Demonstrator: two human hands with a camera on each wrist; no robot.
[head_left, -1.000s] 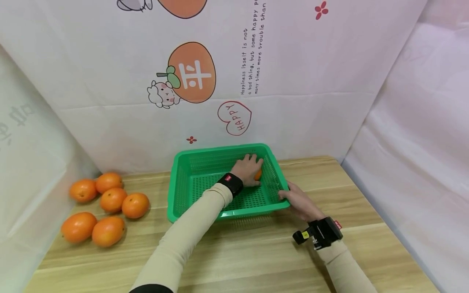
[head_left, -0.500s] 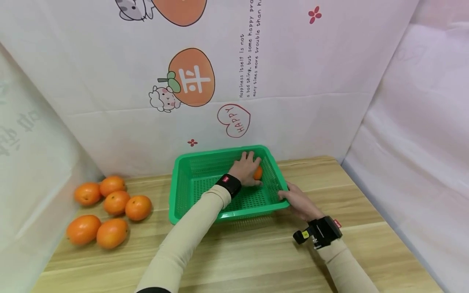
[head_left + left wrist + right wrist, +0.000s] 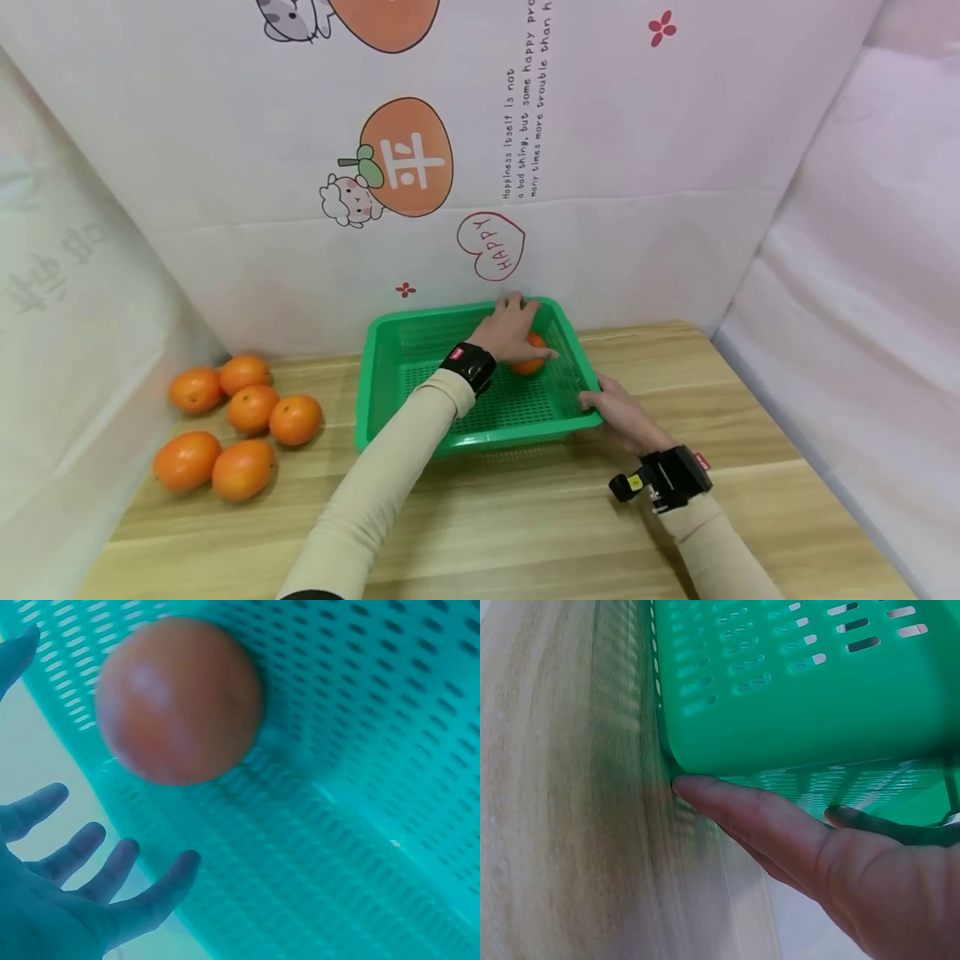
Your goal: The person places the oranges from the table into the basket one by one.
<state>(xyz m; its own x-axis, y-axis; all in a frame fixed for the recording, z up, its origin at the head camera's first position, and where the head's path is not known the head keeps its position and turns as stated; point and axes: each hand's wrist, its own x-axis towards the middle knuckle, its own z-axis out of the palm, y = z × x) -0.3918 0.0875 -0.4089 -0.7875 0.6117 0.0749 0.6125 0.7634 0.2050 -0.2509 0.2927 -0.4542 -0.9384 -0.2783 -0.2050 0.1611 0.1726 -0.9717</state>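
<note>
A green plastic basket (image 3: 480, 440) with perforated walls stands on the wooden table, close to the back cloth. Inside, near its right end, lies one orange (image 3: 528, 365), partly covered by the left hand in the head view. The left hand (image 3: 508, 330) is spread over the basket's back right part; in the left wrist view its fingers (image 3: 82, 840) are apart from the orange (image 3: 180, 701). At the basket's right front corner the right hand (image 3: 626, 417) grips the rim, thumb over the edge. From the right wrist view, its fingers (image 3: 757, 814) lie against the outer wall.
Several loose oranges (image 3: 252, 408) sit in a group on the left of the wooden table (image 3: 540, 517). White printed cloth (image 3: 600, 142) hangs behind the basket, and more cloth closes off both sides.
The left hand has lifted and shifted slightly back off the orange, showing more of it in the basket. The right hand keeps its hold on the rim. The head view has shifted a little.
</note>
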